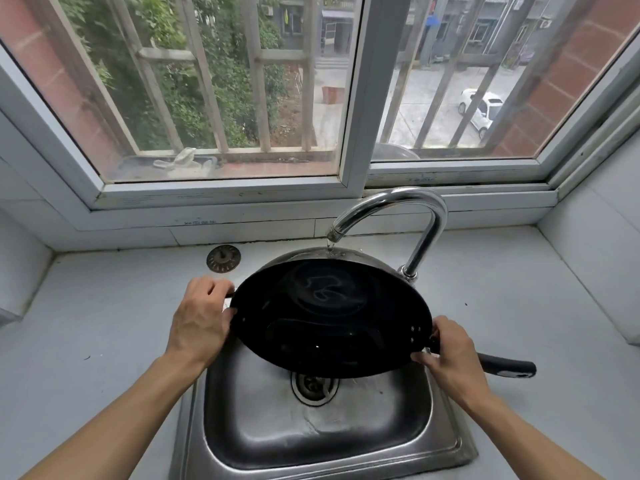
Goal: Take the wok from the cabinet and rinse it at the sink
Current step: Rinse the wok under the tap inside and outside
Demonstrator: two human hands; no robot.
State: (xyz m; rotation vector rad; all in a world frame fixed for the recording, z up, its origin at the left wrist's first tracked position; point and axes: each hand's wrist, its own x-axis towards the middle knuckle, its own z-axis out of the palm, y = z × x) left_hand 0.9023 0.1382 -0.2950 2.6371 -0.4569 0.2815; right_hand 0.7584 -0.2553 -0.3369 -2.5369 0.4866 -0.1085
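Grey counter (104,323) surrounds a steel sink (311,438) below a window (221,98). Over the sink, a black wok (329,317) is held tilted, its far rim under the tap (391,216), where water runs. The left hand (201,320) grips the wok's near-left rim; the right hand (446,351) grips its handle base. A drain strainer (223,258) lies behind the sink.

A loose strainer (223,258) lies on the countertop (104,327) below the window (353,98).

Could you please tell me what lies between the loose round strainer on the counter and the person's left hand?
In the head view, only bare grey countertop separates the round metal strainer from the left hand.
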